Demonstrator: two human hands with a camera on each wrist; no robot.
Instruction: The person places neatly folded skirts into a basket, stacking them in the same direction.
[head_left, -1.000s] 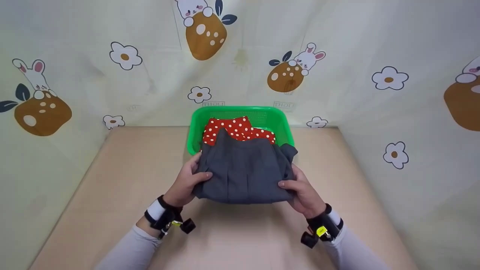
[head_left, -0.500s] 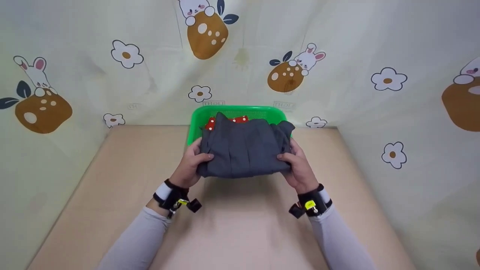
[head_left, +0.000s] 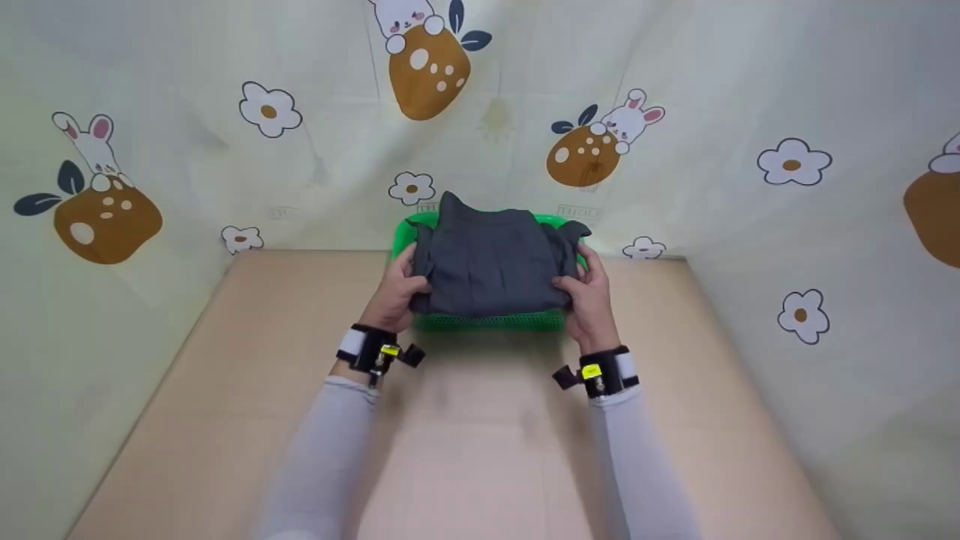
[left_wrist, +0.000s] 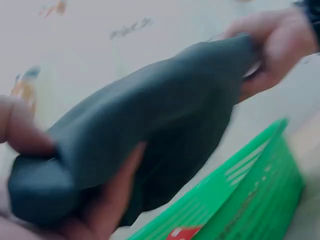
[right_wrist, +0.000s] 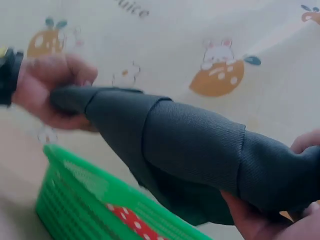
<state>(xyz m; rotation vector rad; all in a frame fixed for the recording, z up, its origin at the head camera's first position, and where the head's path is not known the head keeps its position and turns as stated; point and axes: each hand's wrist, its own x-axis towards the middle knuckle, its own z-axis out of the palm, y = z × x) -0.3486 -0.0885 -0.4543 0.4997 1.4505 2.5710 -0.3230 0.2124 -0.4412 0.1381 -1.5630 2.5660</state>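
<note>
A folded grey garment (head_left: 491,264) is held level above the green basket (head_left: 487,321) at the far edge of the desk (head_left: 247,360). The left hand (head_left: 396,291) is curled round its left edge, thumb on top and fingers beneath; the right hand (head_left: 589,292) is clamped on the right edge in the same way.

For this step, the bundle is best kept flat and taut between both grips, so that the folds are not lost, and centred over the basket's opening, with the corners kept inside the rim.

The cloth is matte, finely woven and fairly thick; soft creases and overlapping layers are seen in the right wrist view. The basket is rigid plastic with slatted, mesh-like walls and rounded corners. A red cloth with white dots (right_wrist: 131,220) is seen inside it, under the garment.
</note>
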